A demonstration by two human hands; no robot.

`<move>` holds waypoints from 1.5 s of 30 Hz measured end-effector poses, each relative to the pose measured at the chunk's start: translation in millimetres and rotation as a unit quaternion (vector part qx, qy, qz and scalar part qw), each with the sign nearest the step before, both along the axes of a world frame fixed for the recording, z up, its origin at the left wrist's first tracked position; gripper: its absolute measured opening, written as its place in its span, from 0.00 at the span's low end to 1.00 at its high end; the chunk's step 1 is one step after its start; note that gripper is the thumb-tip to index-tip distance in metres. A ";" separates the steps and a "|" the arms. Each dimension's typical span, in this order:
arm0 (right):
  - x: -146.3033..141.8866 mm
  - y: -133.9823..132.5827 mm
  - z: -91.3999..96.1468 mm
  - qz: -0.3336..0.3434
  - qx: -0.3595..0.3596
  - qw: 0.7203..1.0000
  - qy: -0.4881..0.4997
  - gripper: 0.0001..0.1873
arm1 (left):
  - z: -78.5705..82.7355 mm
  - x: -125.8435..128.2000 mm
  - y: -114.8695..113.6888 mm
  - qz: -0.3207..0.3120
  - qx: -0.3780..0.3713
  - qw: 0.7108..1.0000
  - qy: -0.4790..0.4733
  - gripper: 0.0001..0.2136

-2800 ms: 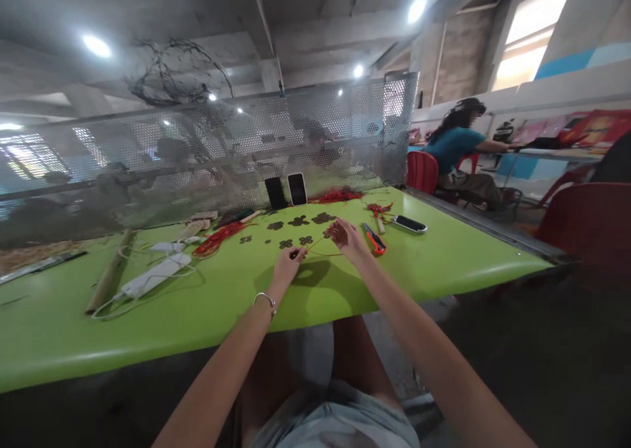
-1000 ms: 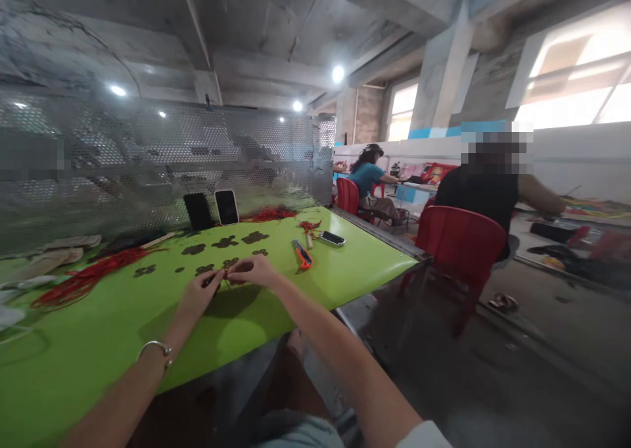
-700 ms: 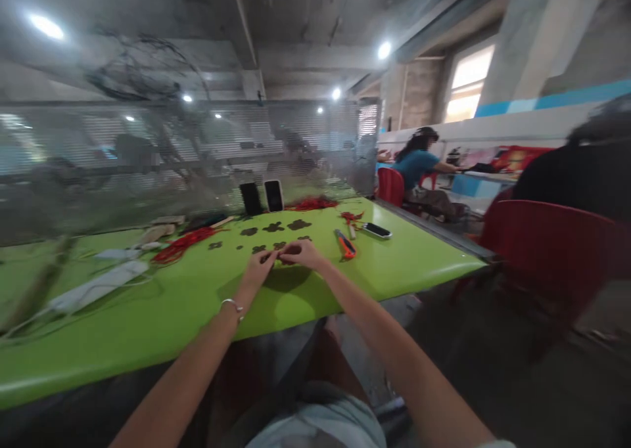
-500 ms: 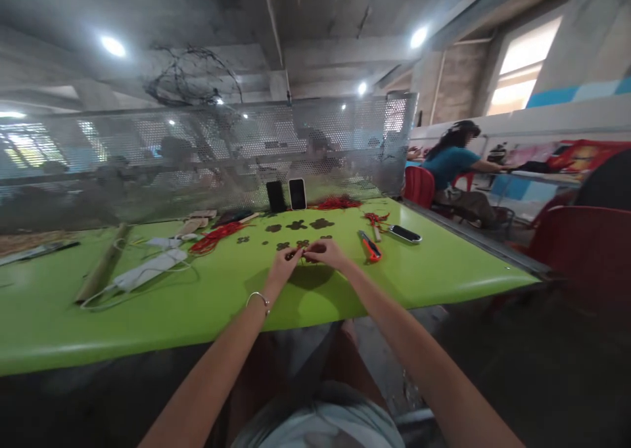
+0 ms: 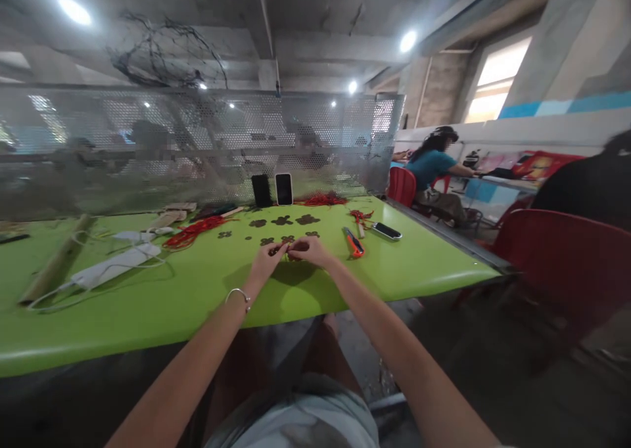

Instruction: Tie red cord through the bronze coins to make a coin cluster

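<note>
My left hand (image 5: pixel 266 261) and my right hand (image 5: pixel 310 249) meet above the green table, fingertips almost touching. Both are closed in a pinch around small brown pieces that look like coins, partly hidden by the fingers. A thin strand seems to hang between them; its kind is too small to tell. Just beyond the fingers lie little clusters of brown coins (image 5: pixel 267 242), with larger coin piles (image 5: pixel 307 219) farther back. A single coin (image 5: pixel 248 238) lies left of them. On my right are an orange utility knife (image 5: pixel 353 243) and a bundle of red cord (image 5: pixel 361 217).
A white power strip (image 5: pixel 116 264), a tube (image 5: pixel 56 264) and red cord (image 5: pixel 194 231) lie on the left. Two phones (image 5: pixel 284 190) lean against the perforated metal screen (image 5: pixel 197 152). A dark oval device (image 5: pixel 387 230) lies at right. Another person (image 5: pixel 431 165) sits beyond the table.
The view has turned slightly right, so the scene sits farther left. Both hands stay together in a pinch at nearly the same place over the table.
</note>
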State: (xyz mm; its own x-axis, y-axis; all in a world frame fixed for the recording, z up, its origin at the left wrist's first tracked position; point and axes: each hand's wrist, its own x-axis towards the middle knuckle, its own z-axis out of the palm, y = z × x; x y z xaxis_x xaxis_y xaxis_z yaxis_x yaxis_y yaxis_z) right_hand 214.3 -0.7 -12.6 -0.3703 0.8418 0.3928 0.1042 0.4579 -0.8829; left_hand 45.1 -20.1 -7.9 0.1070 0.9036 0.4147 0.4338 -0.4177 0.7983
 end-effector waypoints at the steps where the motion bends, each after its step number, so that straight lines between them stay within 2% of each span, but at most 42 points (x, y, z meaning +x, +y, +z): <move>1: -0.5 0.7 -0.1 -0.006 0.006 1.000 -0.011 0.04 | -0.2 -0.3 1.1 -0.001 0.003 1.000 -0.001 0.19; 10: 3.6 8.6 -3.7 -0.114 0.089 0.987 -0.067 0.03 | -3.3 0.6 -1.3 -0.032 0.002 0.999 0.039 0.18; 17: 4.0 6.5 -3.8 -0.101 0.149 0.979 -0.095 0.04 | -7.5 3.2 2.7 -0.062 0.037 0.995 0.066 0.13; 22: 7.1 5.6 -4.1 -0.114 0.175 0.971 -0.112 0.07 | -11.1 4.2 3.6 -0.040 0.046 0.994 0.089 0.12; 30: 12.1 2.4 -0.7 -0.087 0.183 0.970 -0.138 0.07 | -8.3 7.2 -0.5 -0.025 0.042 0.993 0.104 0.12; 35: 12.9 4.6 -3.2 -0.090 0.181 0.969 -0.144 0.08 | -9.7 6.5 1.4 -0.034 0.040 0.993 0.106 0.11; 45: 9.4 6.2 -5.3 -0.102 0.189 0.962 -0.168 0.04 | -9.6 8.9 -0.9 -0.052 0.057 0.993 0.091 0.12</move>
State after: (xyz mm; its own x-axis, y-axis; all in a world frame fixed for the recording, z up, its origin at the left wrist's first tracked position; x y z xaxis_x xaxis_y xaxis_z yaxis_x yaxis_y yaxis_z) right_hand 223.7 5.5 -17.9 -0.3713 0.7312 0.5722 0.4761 0.6790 -0.5588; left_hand 54.0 -21.0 -17.5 0.2795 0.8326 0.4783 0.5160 -0.5503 0.6564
